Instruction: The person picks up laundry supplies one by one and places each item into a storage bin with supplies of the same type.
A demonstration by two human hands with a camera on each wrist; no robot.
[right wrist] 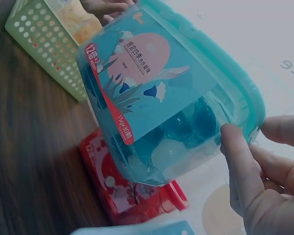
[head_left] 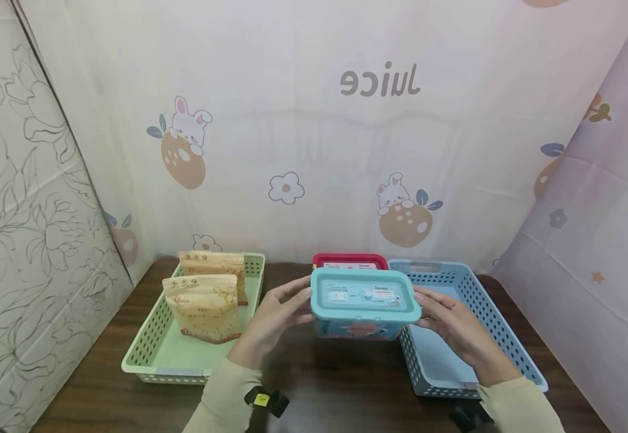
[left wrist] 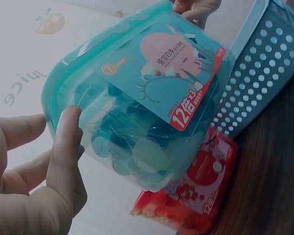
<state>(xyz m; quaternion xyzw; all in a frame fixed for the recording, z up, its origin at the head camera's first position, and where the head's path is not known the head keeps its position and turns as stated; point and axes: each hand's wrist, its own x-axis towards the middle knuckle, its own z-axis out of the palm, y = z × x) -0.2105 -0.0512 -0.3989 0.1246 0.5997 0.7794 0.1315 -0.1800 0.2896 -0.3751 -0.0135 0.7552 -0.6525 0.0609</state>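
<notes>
A clear laundry pod box [head_left: 366,296] with a teal lid is held up above the table between both hands, lid upward. My left hand [head_left: 280,316] grips its left end, thumb and fingers at the lid's corner. At the opposite end, my right hand [head_left: 457,325] holds it the same way. Teal and white pods show through the wall beside the printed label [left wrist: 169,66]. Behind and below it stands a red-lidded box [head_left: 349,260], partly hidden in the head view; its red front [right wrist: 118,183] appears in the right wrist view.
On the left, a green basket [head_left: 139,352] contains two upright tan pouches [head_left: 205,310]. A blue basket [head_left: 508,334] stands at the right, close beside the boxes. The dark wooden table [head_left: 335,391] ends at a printed curtain [head_left: 314,150] behind.
</notes>
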